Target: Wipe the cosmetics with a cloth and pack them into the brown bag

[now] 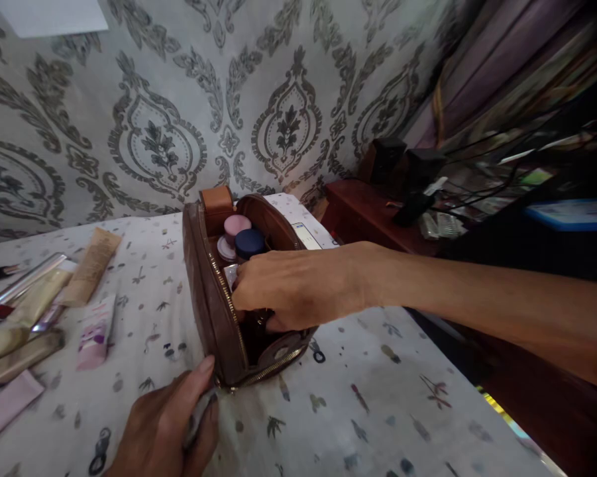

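A brown makeup bag [199,291] stands unzipped on the patterned sheet, its gold zipper running round the rim. Inside, at the far end, are a pink-lidded jar [237,226] and a dark blue lid [249,243]. My right hand [293,285] reaches down into the bag with curled fingers; the fingertips and whatever they grip are hidden. Beside those fingers shows a small silvery-white item [230,275]. My left hand [171,424] is at the bag's near left corner, thumb and fingers closed round a greyish thing [197,419] too covered to name.
Left on the sheet [144,358] lie a tan tube [92,267], a small pink tube [95,331], a pale pink tube [7,407] and several other cosmetics. A phone [305,236] lies behind the bag. At right is a dark red wooden surface [358,209] with cables and clutter.
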Demonstrator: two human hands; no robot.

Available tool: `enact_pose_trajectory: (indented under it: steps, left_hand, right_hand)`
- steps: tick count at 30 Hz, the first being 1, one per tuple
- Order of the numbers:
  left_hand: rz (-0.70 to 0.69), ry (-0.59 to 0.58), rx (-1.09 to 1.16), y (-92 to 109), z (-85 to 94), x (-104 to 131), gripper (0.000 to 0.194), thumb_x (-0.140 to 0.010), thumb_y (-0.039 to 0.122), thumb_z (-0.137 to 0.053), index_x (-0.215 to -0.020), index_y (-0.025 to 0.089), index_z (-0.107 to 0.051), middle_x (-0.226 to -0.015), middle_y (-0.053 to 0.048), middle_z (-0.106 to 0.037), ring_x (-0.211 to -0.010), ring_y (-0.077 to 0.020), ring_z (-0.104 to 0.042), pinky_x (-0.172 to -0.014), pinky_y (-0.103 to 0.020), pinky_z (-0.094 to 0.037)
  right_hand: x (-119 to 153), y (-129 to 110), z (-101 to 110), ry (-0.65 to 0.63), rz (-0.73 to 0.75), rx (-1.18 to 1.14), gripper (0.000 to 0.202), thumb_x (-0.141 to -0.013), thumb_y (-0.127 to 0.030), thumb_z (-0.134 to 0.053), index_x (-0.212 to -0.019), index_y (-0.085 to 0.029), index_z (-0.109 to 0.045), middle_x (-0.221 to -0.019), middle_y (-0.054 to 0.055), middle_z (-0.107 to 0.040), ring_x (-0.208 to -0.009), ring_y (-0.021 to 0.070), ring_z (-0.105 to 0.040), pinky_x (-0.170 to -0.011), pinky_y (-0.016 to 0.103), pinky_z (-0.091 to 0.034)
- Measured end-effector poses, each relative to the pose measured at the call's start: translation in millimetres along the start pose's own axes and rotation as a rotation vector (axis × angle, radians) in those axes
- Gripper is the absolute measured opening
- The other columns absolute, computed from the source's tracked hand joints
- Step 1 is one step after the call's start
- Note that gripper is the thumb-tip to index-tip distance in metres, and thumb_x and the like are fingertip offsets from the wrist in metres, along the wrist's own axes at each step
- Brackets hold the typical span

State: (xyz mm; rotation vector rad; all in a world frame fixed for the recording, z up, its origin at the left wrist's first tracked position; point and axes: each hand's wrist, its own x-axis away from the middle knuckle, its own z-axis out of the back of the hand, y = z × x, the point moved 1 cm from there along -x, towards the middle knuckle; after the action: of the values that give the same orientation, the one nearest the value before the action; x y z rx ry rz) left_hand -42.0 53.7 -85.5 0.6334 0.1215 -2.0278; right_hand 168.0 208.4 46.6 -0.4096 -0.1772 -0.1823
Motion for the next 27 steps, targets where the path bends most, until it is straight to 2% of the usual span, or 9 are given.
enact_pose_trajectory:
  steps: [3,7,12,17,21,24,27]
  left_hand:
    - [-0.008,-0.009,-0.009,0.4,-1.0,-1.3,0.028,-0.093,0.027,-0.055,-0.119,0.018,-0.056,-0.101,-0.008,-0.078,-0.083,-0.0144,-0.075,-0.079,-0.02,-0.06]
    - [-0.003,0.003,-0.026,-0.2,-2.5,0.1,0.029,-0.093,0.027,-0.055,-0.12,0.017,-0.056,-0.103,-0.009,-0.077,-0.085,-0.0153,-0.075,-0.079,-0.02,-0.06]
    - [0.038,-0.012,0.01,-2.5,-3.8,5.8,0.03,-0.092,0.027,-0.056,-0.121,0.019,-0.056,-0.103,-0.007,-0.078,-0.088,-0.0156,-0.075,-0.081,-0.021,-0.06]
    - [0.05,-0.046,0.053,-3.2,-4.0,4.9,0.027,-0.093,0.027,-0.056,-0.119,0.021,-0.057,-0.103,-0.005,-0.078,-0.088,-0.0144,-0.075,-0.081,-0.019,-0.059]
    - [0.043,-0.043,0.093,-1.8,-3.3,2.7,0.038,-0.093,0.026,-0.054,-0.13,0.019,-0.05,-0.103,-0.007,-0.077,-0.086,-0.0159,-0.075,-0.078,-0.022,-0.061]
    - [0.05,-0.034,0.119,-2.1,-4.0,4.8,0.042,-0.092,0.025,-0.056,-0.133,0.02,-0.047,-0.099,-0.006,-0.078,-0.084,-0.0164,-0.076,-0.076,-0.023,-0.062]
    - [0.061,-0.01,0.115,-3.5,-5.7,7.5,0.043,-0.091,0.027,-0.058,-0.132,0.021,-0.048,-0.097,-0.005,-0.078,-0.081,-0.0156,-0.076,-0.077,-0.023,-0.062]
  right_hand:
    - [1.7,1.4,-1.6,0.011,-0.006,-0.008,0.02,-0.078,0.004,-0.057,-0.084,-0.014,-0.063,-0.085,0.002,-0.061,-0.081,0.0159,-0.051,-0.073,0.029,-0.035]
    - [1.4,-0.6,0.2,0.016,0.015,-0.023,0.02,-0.08,0.004,-0.057,-0.077,-0.014,-0.063,-0.076,0.0,-0.059,-0.075,0.0141,-0.049,-0.07,0.028,-0.034]
    - [-1.2,-5.3,-1.3,0.038,-0.055,-0.005,0.008,-0.082,-0.006,-0.066,-0.077,-0.012,-0.066,-0.073,0.0,-0.061,-0.069,0.0127,-0.049,-0.063,0.026,-0.033]
    - [-5.1,-5.0,-9.4,0.05,-0.093,-0.068,0.018,-0.082,-0.019,-0.072,-0.067,-0.014,-0.064,-0.059,-0.004,-0.052,-0.057,0.0095,-0.042,-0.054,0.026,-0.027]
    - [-5.6,-4.5,-8.3,0.026,-0.091,-0.073,0.013,-0.079,-0.014,-0.072,-0.068,-0.014,-0.066,-0.06,-0.004,-0.054,-0.057,0.0094,-0.042,-0.055,0.025,-0.028]
    - [-4.3,-4.6,-5.6,0.014,-0.033,-0.025,0.015,-0.079,-0.009,-0.067,-0.065,-0.014,-0.065,-0.061,-0.003,-0.056,-0.057,0.0099,-0.041,-0.056,0.026,-0.029]
    - [-2.4,-3.8,-4.9,0.018,-0.001,-0.029,0.011,-0.079,-0.005,-0.066,-0.073,-0.014,-0.069,-0.068,-0.001,-0.061,-0.063,0.0116,-0.048,-0.059,0.026,-0.032]
